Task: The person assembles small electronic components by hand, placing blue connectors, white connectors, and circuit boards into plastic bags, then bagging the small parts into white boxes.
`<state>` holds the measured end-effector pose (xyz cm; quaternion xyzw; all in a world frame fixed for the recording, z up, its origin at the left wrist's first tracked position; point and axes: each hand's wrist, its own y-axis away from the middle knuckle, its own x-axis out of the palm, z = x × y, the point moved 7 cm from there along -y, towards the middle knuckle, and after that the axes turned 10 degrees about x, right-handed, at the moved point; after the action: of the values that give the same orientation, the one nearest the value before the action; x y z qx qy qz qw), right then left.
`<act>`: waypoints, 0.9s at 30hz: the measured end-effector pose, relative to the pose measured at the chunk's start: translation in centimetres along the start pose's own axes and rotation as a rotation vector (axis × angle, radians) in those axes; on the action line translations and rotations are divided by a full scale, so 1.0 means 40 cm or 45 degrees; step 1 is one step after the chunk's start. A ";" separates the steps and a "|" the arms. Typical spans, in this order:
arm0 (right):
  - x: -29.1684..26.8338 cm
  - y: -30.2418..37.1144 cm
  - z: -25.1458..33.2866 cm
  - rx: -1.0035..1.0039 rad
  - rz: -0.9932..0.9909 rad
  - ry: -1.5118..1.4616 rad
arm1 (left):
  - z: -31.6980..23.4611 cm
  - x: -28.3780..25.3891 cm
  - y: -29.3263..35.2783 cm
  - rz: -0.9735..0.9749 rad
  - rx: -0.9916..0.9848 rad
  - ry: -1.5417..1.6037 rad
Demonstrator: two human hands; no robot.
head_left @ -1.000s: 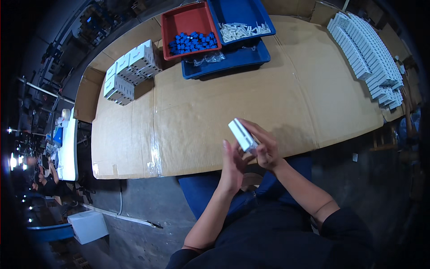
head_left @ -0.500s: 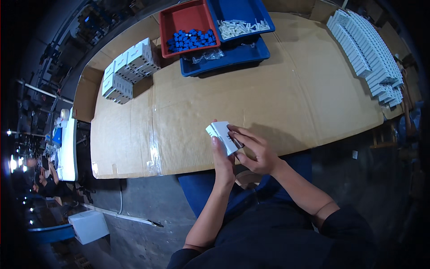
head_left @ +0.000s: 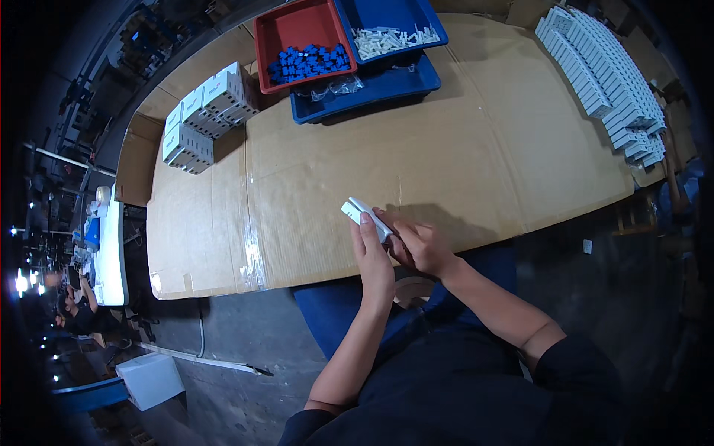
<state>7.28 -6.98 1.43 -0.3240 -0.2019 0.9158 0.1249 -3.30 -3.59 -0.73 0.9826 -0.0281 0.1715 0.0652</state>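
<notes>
Above the near edge of the cardboard-covered table I hold a small white plastic box-like case (head_left: 355, 209) tilted between both hands. My left hand (head_left: 375, 256) grips its near left side, thumb lying along a narrow edge with small dark slots. From the right, the curled fingers of my right hand (head_left: 422, 244) press on the case's other side and lower end. Those fingers and the palm hide much of it. Whether a smaller part is in the right fingers I cannot make out.
Similar white cases stand stacked (head_left: 201, 119) at the left. Rows of white pieces (head_left: 606, 85) line the far right. At the back are a red tray (head_left: 297, 26) with blue parts, a blue tray (head_left: 387, 13) with white parts, and another blue tray (head_left: 364, 104) holding clear plastic.
The case has turned so its narrow slotted edge shows instead of its broad printed face. My right fingers have moved from lying over that face to curling at its side.
</notes>
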 end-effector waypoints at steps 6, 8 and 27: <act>0.002 0.014 0.012 0.072 -0.079 0.037 | -0.016 0.019 0.022 -0.072 -0.113 0.054; -0.007 0.013 0.018 0.003 -0.140 0.023 | -0.002 0.017 0.021 -0.074 -0.117 0.072; -0.019 -0.044 0.002 1.008 0.423 -1.337 | -0.125 0.017 -0.009 0.601 0.858 -0.480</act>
<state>7.96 -5.70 2.70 0.2072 0.1673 0.9636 -0.0229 -4.30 -2.55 4.13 0.9299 -0.2053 -0.0008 -0.3053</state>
